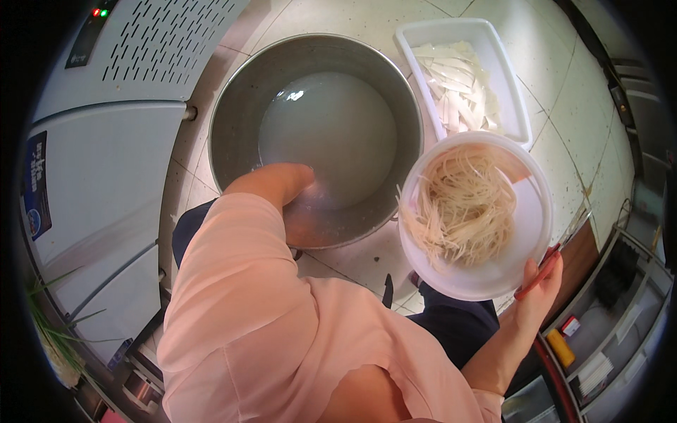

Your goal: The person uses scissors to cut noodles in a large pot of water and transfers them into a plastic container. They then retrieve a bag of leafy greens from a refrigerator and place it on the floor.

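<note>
A large metal pot (238, 100) of cloudy water stands on the floor. My left hand (309, 182) is sunk in that water near the pot's near side, so its fingers are hidden. At the right, a round white plastic tub (537, 211) holds a tangle of thin pale noodles (465, 211), some draped over its left rim. My right hand (545, 277) is at the tub's lower right rim, its fingers on red-handled scissors (534, 280). Whether it also grips the rim is unclear. Beyond the tub, a white rectangular plastic container (510, 95) holds broad white strips (455, 90).
A white appliance (106, 180) with a slotted panel and indicator lights stands along the left. Green leaves (58, 328) show at lower left. A metal rack (608, 338) with small items lines the lower right. The floor is tiled (560, 100).
</note>
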Demonstrator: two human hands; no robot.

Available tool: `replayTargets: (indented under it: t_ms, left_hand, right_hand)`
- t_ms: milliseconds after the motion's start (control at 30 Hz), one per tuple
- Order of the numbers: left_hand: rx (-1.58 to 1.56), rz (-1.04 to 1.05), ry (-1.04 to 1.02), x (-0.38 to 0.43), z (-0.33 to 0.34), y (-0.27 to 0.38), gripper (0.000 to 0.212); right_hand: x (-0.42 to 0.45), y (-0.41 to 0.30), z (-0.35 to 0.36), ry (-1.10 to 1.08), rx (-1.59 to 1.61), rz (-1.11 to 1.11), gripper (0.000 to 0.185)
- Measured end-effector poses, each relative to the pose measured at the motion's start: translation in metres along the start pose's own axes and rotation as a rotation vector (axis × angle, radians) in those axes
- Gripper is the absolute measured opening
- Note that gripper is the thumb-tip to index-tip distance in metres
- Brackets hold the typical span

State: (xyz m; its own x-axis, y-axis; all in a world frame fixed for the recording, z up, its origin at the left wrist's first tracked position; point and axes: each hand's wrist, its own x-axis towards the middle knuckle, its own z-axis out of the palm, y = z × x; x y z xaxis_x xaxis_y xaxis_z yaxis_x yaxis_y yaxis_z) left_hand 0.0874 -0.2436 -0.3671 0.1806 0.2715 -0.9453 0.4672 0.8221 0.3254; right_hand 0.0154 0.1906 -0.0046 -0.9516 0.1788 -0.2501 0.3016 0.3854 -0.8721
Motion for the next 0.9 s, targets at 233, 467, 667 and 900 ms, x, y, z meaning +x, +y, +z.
replayTargets:
  t_ms: [233, 467, 667, 900]
  left_hand:
    - [-0.007, 0.043, 0.021, -0.007, -0.02, 0.017, 0.023]
    - [-0.125, 0.045, 0.125, -0.068, -0.046, 0.046, 0.018]
    - [-0.599, 0.028, 0.287, -0.067, -0.045, 0.03, 0.012]
    - [-1.236, 0.342, 0.961, -0.203, -0.066, 0.05, 0.003]
  right_hand:
    - [-0.001, -0.005, -0.001, -0.017, -0.094, -0.03, 0.024]
    - [0.004, -0.003, -0.001, 0.051, -0.257, -0.055, 0.018]
    - [0.005, -0.007, 0.002, 0.089, -0.356, -0.125, 0.032]
    - [-0.004, -0.018, -0.005, 0.062, -0.486, -0.076, 0.036]
